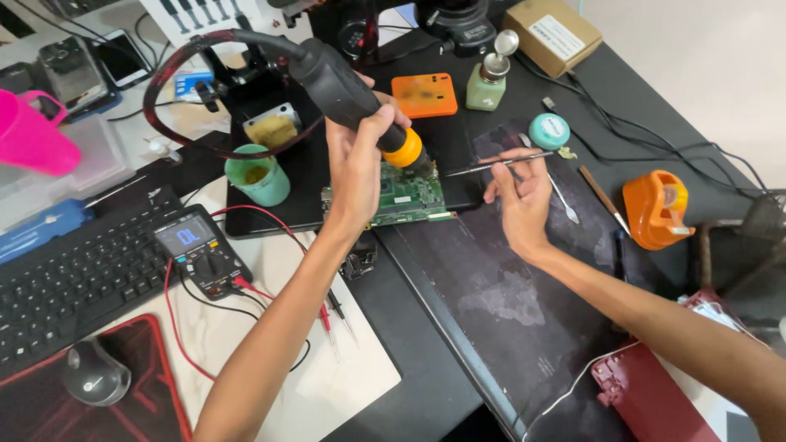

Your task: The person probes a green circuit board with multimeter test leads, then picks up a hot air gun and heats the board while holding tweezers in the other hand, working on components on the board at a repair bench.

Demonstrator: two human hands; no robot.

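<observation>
Left hand [356,164]: raised, fist clenched round hot-air handle [344,82], nozzle over circuit board [401,196].
Right hand [520,196]: fingers pinching tweezers [499,164], tips toward board.

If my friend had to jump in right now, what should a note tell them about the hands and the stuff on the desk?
Left hand: fingers wrapped around the black hot-air tool, its orange nozzle end pointing down at the green circuit board.
Right hand: pinching metal tweezers, tips aimed toward the board, not touching it.
The board lies on the black mat.
Multimeter sits left, probes lying unused.
Whether any part has come off the board cannot be told.
</observation>
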